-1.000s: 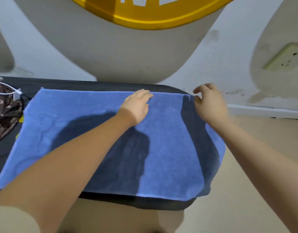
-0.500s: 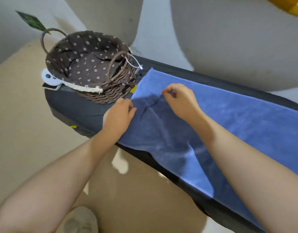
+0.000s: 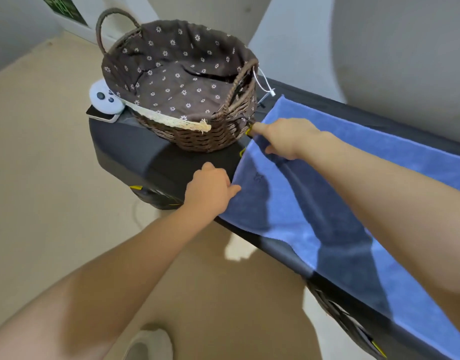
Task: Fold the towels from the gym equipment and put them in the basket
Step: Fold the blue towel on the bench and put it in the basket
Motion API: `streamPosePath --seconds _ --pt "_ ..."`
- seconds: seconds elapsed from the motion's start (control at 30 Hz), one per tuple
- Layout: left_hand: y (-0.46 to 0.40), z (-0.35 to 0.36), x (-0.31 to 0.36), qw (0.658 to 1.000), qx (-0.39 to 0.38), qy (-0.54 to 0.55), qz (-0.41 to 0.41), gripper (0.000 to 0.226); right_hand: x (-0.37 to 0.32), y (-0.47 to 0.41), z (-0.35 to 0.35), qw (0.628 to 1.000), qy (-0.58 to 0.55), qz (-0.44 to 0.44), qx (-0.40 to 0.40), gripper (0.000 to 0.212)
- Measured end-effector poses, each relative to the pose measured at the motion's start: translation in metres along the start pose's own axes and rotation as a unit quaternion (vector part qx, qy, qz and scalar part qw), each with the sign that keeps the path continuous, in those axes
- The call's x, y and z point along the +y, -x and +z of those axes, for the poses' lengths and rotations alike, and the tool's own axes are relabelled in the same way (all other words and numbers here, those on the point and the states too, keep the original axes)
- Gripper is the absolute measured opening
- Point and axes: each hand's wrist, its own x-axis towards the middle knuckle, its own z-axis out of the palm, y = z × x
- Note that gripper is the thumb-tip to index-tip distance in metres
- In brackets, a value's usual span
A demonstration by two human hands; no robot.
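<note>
A blue towel (image 3: pixel 353 203) lies spread along the black padded gym equipment (image 3: pixel 135 141). My left hand (image 3: pixel 210 189) pinches the towel's near left corner at the equipment's front edge. My right hand (image 3: pixel 286 137) grips the towel's left edge further back, close to the basket, and the cloth wrinkles under it. A brown wicker basket (image 3: pixel 197 137) with a dotted brown fabric lining stands on the left end of the equipment, empty, touching the towel's corner.
A white controller (image 3: pixel 105 100) and a phone (image 3: pixel 101 116) lie on the equipment left of the basket. Beige floor (image 3: pixel 41 178) spreads to the left and below. A white wall with large grey shadows rises behind. My shoe (image 3: pixel 148 344) shows at the bottom.
The view swung from the towel's right end to its left end. Both hands moved to the left edge; since half a second ago they spread apart and closed on that edge.
</note>
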Motion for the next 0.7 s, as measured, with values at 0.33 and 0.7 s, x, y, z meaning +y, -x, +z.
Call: streamPosePath --seconds 0.33,0.7 --pt "0.003 -0.027 -0.029 0.963 0.036 0.259 0.06 0.016 -0.029 0.0 0.007 0.998 0.024 0.034 0.037 0.041" --pt "0.008 -0.038 -0.073 0.99 0.074 -0.08 0.089 0.032 -0.079 0.046 0.05 0.983 -0.094 0.084 0.132 0.056"
